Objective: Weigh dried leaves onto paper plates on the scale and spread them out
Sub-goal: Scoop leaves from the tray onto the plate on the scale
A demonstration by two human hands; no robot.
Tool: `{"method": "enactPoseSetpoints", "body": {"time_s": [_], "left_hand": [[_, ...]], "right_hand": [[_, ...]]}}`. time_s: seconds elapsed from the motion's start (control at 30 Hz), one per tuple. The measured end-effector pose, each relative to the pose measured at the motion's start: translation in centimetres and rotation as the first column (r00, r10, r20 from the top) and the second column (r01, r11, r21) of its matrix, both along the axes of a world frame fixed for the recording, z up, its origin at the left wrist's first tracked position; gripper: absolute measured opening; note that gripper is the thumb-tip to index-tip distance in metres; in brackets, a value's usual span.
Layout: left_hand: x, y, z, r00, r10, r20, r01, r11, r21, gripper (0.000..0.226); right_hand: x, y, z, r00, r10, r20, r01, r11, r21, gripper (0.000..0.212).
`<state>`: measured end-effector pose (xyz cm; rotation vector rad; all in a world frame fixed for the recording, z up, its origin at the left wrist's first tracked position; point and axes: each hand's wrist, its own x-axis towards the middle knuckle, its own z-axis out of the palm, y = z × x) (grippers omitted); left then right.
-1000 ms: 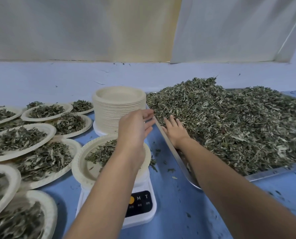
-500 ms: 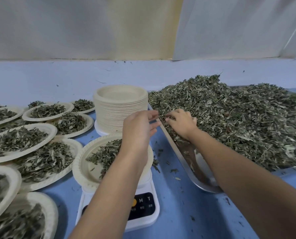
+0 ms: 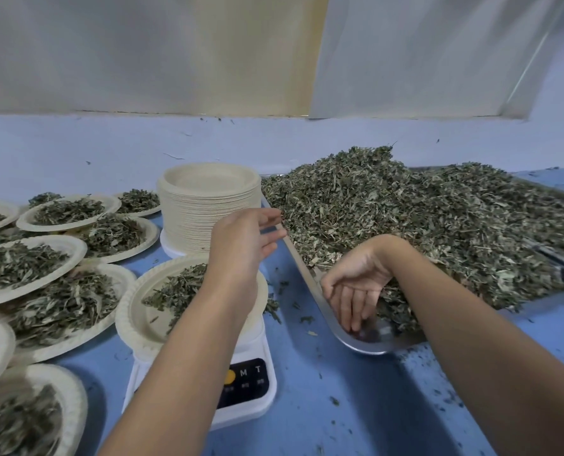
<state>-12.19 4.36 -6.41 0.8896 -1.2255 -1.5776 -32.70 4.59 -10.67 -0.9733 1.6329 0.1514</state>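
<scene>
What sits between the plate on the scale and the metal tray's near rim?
Only a strip of blue table strewn with loose leaf bits separates the plate from the tray; the head view shows it.

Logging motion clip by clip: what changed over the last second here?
The right hand drew back along the left edge of the tray to its near corner, turning fingers-down and raking dried leaves along with it; no clear grip shows. The left hand stays open above the plate on the scale. The plate, scale and plate stack have not moved.
</scene>
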Motion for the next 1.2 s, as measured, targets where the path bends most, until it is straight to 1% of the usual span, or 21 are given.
{"method": "enactPoseSetpoints", "body": {"time_s": [0.03,0.07,0.1,0.17,0.27,0.33,0.4,0.43,0.5,0.53,0.57,0.6,0.63,0.7,0.77,0.83,0.9,0.97,1.07,1.13,1.2], "left_hand": [[0.1,-0.1,0.0,1.0,0.005,-0.003,-0.005,1.0,0.005,0.026],[0.1,-0.1,0.0,1.0,0.009,-0.005,-0.009,1.0,0.013,0.026],[0.2,-0.2,0.0,1.0,0.011,-0.008,-0.011,1.0,0.02,0.026],[0.2,-0.1,0.0,1.0,0.009,-0.009,-0.009,1.0,0.027,0.026],[0.2,-0.1,-0.1,1.0,0.008,0.009,-0.008,1.0,0.027,0.027],[0.2,0.0,-0.1,1.0,0.01,0.011,-0.01,1.0,0.03,0.026],[0.2,0.0,-0.1,1.0,0.014,0.008,-0.015,0.999,0.032,0.026],[0.2,-0.1,-0.1,1.0,0.016,0.007,-0.016,0.999,0.034,0.026],[0.2,-0.1,0.0,1.0,0.017,0.007,-0.017,0.999,0.04,0.025],[0.2,-0.1,0.0,1.0,0.017,0.009,-0.017,0.999,0.042,0.025],[0.2,-0.1,0.0,1.0,0.017,0.009,-0.018,0.999,0.041,0.025],[0.3,-0.2,0.0,1.0,0.018,0.006,-0.019,0.999,0.039,0.025],[0.3,-0.2,0.0,1.0,0.019,0.003,-0.02,0.999,0.037,0.026],[0.4,-0.3,0.0,1.0,0.021,-0.003,-0.02,0.999,0.033,0.026],[0.4,-0.4,0.0,1.0,0.02,-0.011,-0.02,0.999,0.037,0.026],[0.4,-0.4,0.0,1.0,0.014,-0.014,-0.014,0.999,0.041,0.026],[0.3,-0.4,0.0,1.0,0.004,-0.008,-0.004,0.999,0.042,0.026],[0.3,-0.4,-0.1,1.0,-0.004,-0.004,0.004,0.999,0.04,0.026],[0.3,-0.5,-0.2,1.0,-0.006,-0.004,0.006,0.999,0.038,0.027],[0.4,-0.7,-0.3,1.0,-0.004,-0.001,0.004,0.999,0.035,0.027],[0.6,-1.0,-0.3,1.0,0.003,0.005,-0.003,0.999,0.038,0.028]], "right_hand": [[0.0,-0.3,-0.2,0.995,-0.104,-0.007,0.102,0.99,-0.098,0.043],[0.0,-0.8,-0.5,0.974,-0.225,0.009,0.221,0.95,-0.219,0.039],[-0.2,-1.5,-0.9,0.943,-0.332,0.031,0.322,0.882,-0.344,0.036],[-0.3,-3.2,-1.6,0.874,-0.483,0.045,0.428,0.724,-0.541,0.037],[0.2,-5.1,-2.7,0.81,-0.577,0.103,0.465,0.526,-0.713,0.039],[0.2,-5.4,-3.3,0.778,-0.61,0.154,0.448,0.366,-0.815,0.041],[0.0,-5.3,-3.5,0.706,-0.701,0.095,0.347,0.226,-0.91,0.041],[-0.1,-5.2,-3.5,0.646,-0.763,0.021,0.27,0.202,-0.942,0.038],[-0.2,-5.3,-3.9,0.536,-0.833,-0.137,0.173,0.266,-0.948,0.035],[0.0,-5.4,-4.2,0.529,-0.827,-0.19,0.175,0.325,-0.929,0.043],[0.2,-5.6,-4.6,0.559,-0.8,-0.22,0.185,0.379,-0.907,0.051],[0.5,-5.9,-4.8,0.608,-0.762,-0.221,0.183,0.406,-0.895,0.055],[1.0,-6.2,-5.0,0.662,-0.724,-0.196,0.174,0.402,-0.899,0.054],[1.7,-7.2,-5.2,0.755,-0.645,-0.116,0.151,0.344,-0.927,0.048],[2.2,-7.8,-5.2,0.806,-0.581,-0.11,0.098,0.314,-0.944,0.044],[2.0,-7.9,-5.5,0.796,-0.576,-0.185,0.005,0.313,-0.95,0.045],[1.6,-7.5,-5.9,0.742,-0.543,-0.392,-0.184,0.397,-0.899,0.046],[0.9,-7.5,-6.3,0.734,-0.44,-0.518,-0.285,0.493,-0.822,0.047],[0.4,-8.1,-6.1,0.787,-0.298,-0.54,-0.324,0.544,-0.774,0.048],[0.3,-8.3,-6.0,0.791,-0.258,-0.555,-0.362,0.534,-0.764,0.048],[0.3,-8.2,-6.1,0.774,-0.277,-0.57,-0.386,0.506,-0.771,0.045]]}}
